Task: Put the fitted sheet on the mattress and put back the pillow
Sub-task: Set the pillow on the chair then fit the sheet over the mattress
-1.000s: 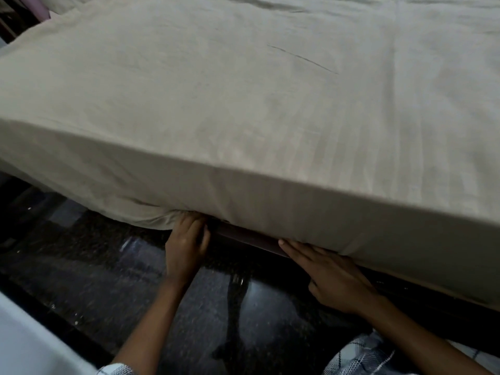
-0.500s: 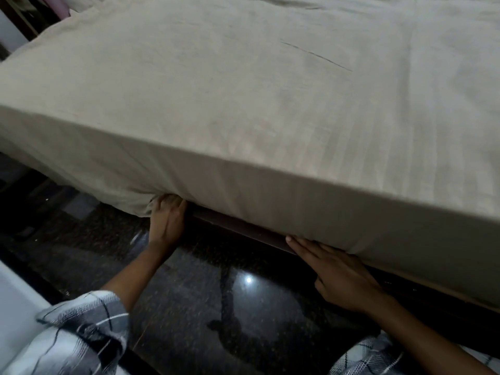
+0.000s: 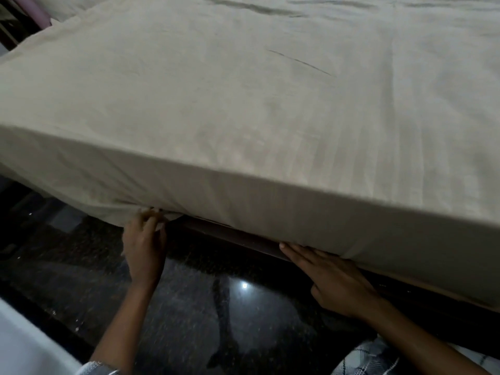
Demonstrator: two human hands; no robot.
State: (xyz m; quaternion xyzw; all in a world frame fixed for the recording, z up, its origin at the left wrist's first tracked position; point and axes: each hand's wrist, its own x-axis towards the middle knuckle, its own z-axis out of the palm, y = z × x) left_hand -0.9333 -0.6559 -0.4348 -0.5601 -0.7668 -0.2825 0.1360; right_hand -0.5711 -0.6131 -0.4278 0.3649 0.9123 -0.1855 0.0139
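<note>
A beige fitted sheet [image 3: 243, 109] covers the top and near side of the mattress, which fills most of the view. At the lower left of the mattress side, my left hand [image 3: 144, 244] pinches the loose hem of the sheet under the bottom edge. My right hand [image 3: 330, 277] lies flat with straight fingers against the sheet's lower edge, pressing it toward the dark wooden bed frame [image 3: 243, 238]. The sheet hangs bunched to the left of my left hand. No pillow is plainly in view.
A dark glossy stone floor [image 3: 216, 307] with a light reflection lies below the bed. A white surface [image 3: 21, 345] cuts the bottom left corner. A pink object [image 3: 32, 9] sits at the top left.
My left hand has shifted a little along the bottom edge and now pinches the hem of the sheet. My right hand stays flat at the same spot.
</note>
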